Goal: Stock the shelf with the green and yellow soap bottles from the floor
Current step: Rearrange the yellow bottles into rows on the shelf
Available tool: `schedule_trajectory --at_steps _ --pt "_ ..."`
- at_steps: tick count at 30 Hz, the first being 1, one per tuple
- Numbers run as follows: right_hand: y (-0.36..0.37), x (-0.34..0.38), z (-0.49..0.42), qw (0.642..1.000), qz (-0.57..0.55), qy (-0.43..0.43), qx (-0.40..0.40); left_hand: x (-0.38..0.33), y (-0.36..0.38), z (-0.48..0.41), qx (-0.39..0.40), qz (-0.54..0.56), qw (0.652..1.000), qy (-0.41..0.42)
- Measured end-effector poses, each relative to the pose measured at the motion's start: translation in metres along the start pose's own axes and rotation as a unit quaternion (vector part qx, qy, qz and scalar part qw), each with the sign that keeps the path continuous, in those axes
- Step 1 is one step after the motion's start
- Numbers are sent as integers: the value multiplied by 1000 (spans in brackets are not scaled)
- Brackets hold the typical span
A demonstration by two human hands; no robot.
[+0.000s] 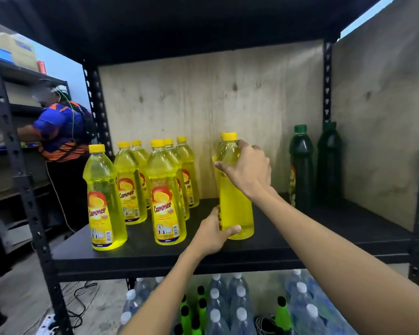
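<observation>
A yellow soap bottle stands upright on the black shelf, near its middle. My right hand grips its upper part below the yellow cap. My left hand holds its base from the left, thumb across the front. Several yellow soap bottles with red labels stand grouped on the shelf's left half. Two dark green soap bottles stand at the back right of the shelf.
Black metal uprights frame the shelf, with a plywood back panel. Below it stand clear water bottles and bright green bottles with black caps. A person works at another rack on the left. Cables lie on the floor.
</observation>
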State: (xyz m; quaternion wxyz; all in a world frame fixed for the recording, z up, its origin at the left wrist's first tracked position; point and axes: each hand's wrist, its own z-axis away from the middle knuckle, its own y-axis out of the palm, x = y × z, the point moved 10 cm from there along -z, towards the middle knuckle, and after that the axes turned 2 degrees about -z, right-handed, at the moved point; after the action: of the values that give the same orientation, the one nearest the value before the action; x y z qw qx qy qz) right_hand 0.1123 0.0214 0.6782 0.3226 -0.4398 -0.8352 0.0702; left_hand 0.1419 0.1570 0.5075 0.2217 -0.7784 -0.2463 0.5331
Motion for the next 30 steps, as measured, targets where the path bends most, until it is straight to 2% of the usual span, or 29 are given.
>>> schedule_trajectory --at_steps 5,13,16,21,23,26,28,30 --pt "13 -4 -4 1000 -9 20 22 14 1 -7 16 24 999 -25" --pt "21 -13 -18 985 -97 34 136 14 -2 2 -91 16 995 -30" --pt "25 -23 -19 955 -196 67 214 12 -1 6 -84 13 996 -35" --pt "36 -38 -8 873 -346 151 308 17 0 -6 51 107 988 -103" --pt "33 -32 -9 888 -317 146 300 17 6 -11 119 168 968 -142" --pt "20 -15 -22 945 -231 101 207 4 15 -18 200 276 929 -144" --pt "12 -8 -28 973 -146 88 155 -5 17 -22 225 337 907 -118" --pt "10 -11 -31 977 -119 106 142 -8 19 -22 225 364 897 -107"
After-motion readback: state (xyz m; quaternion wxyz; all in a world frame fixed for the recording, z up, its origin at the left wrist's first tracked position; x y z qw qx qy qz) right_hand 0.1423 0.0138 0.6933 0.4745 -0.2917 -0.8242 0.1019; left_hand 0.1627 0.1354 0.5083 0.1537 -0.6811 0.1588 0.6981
